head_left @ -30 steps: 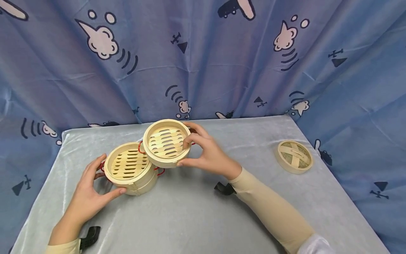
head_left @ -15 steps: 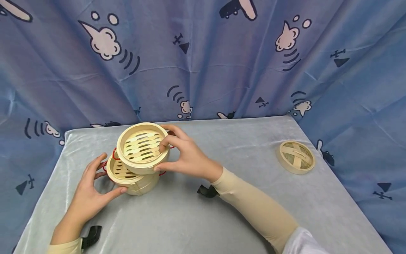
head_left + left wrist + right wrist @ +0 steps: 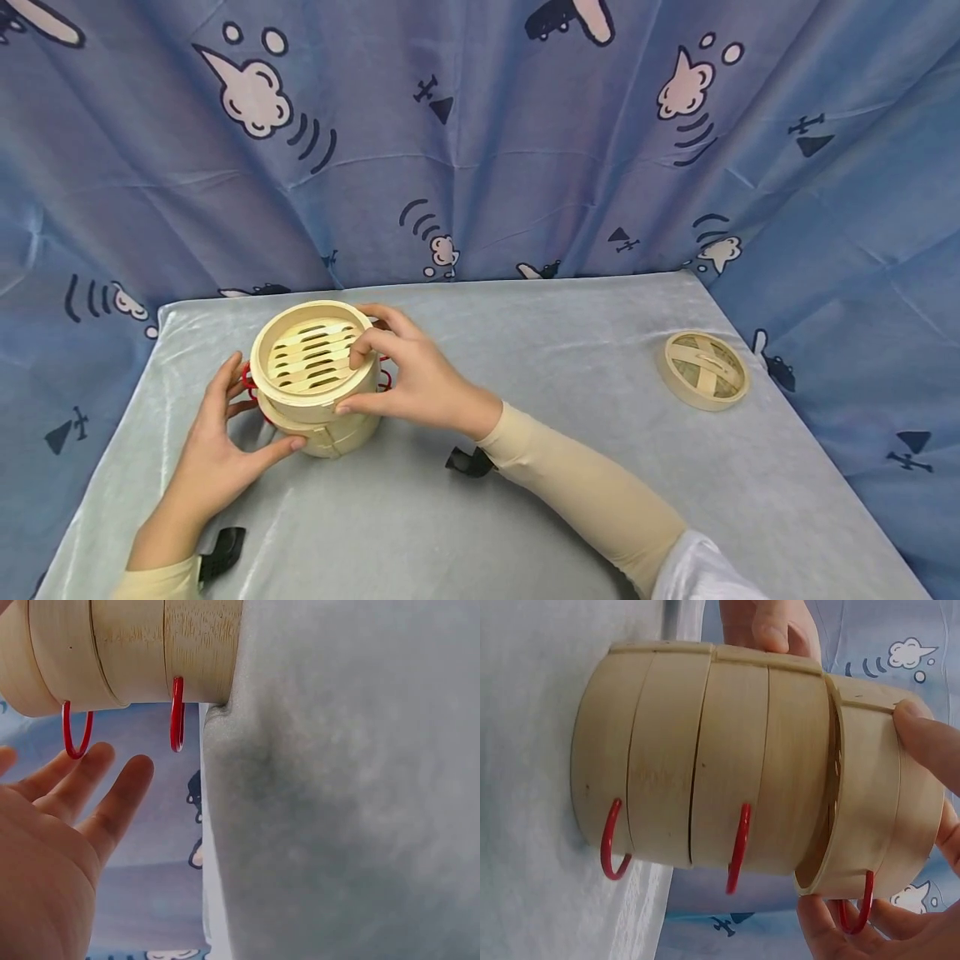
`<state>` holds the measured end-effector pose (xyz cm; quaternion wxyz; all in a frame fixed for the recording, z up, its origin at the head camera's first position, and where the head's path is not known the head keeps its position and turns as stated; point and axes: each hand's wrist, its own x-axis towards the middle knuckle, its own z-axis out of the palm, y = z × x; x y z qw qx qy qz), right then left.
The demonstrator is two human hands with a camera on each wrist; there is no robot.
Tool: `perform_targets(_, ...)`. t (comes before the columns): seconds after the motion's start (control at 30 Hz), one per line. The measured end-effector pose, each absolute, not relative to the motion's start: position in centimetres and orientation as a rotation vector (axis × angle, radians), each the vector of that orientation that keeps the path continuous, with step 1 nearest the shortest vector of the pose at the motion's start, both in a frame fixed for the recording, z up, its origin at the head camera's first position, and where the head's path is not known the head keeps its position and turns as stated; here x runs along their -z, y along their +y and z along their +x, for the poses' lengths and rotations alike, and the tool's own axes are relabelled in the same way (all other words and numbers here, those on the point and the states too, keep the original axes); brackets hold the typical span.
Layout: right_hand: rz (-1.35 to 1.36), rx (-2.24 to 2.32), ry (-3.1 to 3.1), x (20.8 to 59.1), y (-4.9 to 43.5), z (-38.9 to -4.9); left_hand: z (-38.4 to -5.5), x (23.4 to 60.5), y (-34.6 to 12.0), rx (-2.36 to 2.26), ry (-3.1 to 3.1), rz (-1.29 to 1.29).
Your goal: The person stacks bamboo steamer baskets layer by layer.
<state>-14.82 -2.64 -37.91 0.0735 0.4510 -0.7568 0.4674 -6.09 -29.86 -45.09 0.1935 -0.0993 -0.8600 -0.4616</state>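
Observation:
A bamboo steamer basket with a slatted base is held by my right hand, thumb at its front and fingers round its right side. It sits over two stacked steamer baskets on the table. The right wrist view shows the held basket tilted, with a gap along one side above the middle basket; the bottom basket rests on the cloth. My left hand holds the stack from the left, thumb against the front. Its fingers are beside a red loop handle in the left wrist view.
A round bamboo lid with crossed strips lies at the table's right. Grey cloth covers the table, and a blue patterned curtain hangs behind it. Black wrist mounts show below both wrists.
My right hand has carried the top basket left and down, from beside the stack to over it. The left hand has stayed at the stack.

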Motion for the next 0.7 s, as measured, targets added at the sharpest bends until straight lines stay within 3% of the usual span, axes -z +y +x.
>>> perform_targets(0.7,1.286,-1.31,-2.328,38.1,-4.5,-13.9,-6.3,45.2,-30.0,1.23,-2.313,-0.382)
